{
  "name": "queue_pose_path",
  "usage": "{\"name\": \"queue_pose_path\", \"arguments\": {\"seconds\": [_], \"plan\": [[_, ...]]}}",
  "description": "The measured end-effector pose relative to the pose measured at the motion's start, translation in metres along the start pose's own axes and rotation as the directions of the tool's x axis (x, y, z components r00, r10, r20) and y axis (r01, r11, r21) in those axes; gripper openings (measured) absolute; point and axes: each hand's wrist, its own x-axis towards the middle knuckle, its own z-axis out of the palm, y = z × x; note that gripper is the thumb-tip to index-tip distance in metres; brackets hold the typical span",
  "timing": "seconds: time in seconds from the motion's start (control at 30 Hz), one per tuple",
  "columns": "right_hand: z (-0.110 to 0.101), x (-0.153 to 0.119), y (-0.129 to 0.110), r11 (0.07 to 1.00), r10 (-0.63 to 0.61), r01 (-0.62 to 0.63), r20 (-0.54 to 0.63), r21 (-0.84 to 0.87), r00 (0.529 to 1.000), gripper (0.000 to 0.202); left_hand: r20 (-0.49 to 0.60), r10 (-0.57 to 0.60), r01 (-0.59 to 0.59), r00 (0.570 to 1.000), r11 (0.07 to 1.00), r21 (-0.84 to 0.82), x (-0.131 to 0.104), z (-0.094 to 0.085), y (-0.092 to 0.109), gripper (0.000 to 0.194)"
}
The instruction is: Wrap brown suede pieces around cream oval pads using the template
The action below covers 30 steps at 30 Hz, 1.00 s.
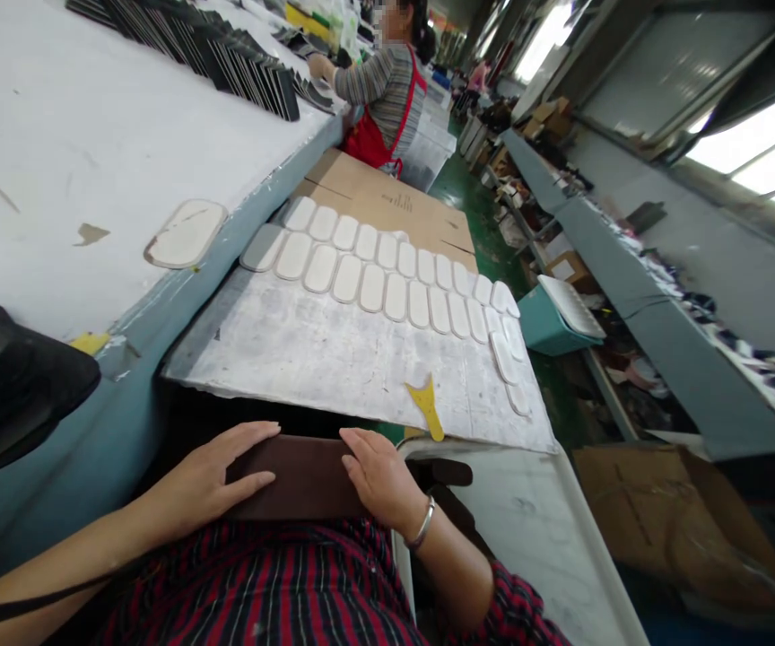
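A dark brown, leather-like flat piece [310, 480] lies across in front of my body, close to my striped clothing. My left hand [226, 471] grips its left end, thumb on the face and fingers along the upper edge. At the opposite end my right hand [380, 475], with a bracelet at the wrist, has its fingers over the piece. Beyond it, a white-covered board [293, 345] carries rows of white rounded-oblong pieces [361, 283]. A yellow forked flat tool [426, 408] rests near the board's front edge.
On the left, a white-topped table [91, 135] holds a single oblong piece [187, 235] and a row of dark upright pieces [192, 49]. A white bin [549, 529] with brown pieces stands at my right. A co-worker [387, 99] in a red apron works ahead.
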Motion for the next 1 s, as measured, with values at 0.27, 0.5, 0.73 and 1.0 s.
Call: {"name": "queue_pose_path", "arguments": {"seconds": [0.27, 0.5, 0.73, 1.0], "plan": [[-0.006, 0.009, -0.004, 0.976, -0.152, 0.173, 0.152, -0.131, 0.977, 0.052, 0.019, 0.288, -0.283, 0.958, 0.924, 0.257, 0.006, 0.001, -0.003, 0.063], [-0.006, 0.009, -0.002, 0.956, -0.213, 0.25, 0.224, -0.151, 0.951, 0.062, 0.055, 0.415, -0.405, 0.908, 0.838, 0.367, 0.007, -0.003, 0.004, 0.061], [-0.007, 0.009, -0.002, 0.955, -0.214, 0.259, 0.266, -0.147, 0.94, 0.075, 0.107, 0.408, -0.416, 0.907, 0.823, 0.386, 0.003, 0.004, 0.014, 0.059], [-0.005, 0.005, 0.0, 0.937, -0.235, 0.288, 0.254, -0.197, 0.938, 0.075, 0.047, 0.405, -0.392, 0.913, 0.84, 0.375, 0.0, 0.009, 0.026, 0.054]]}}
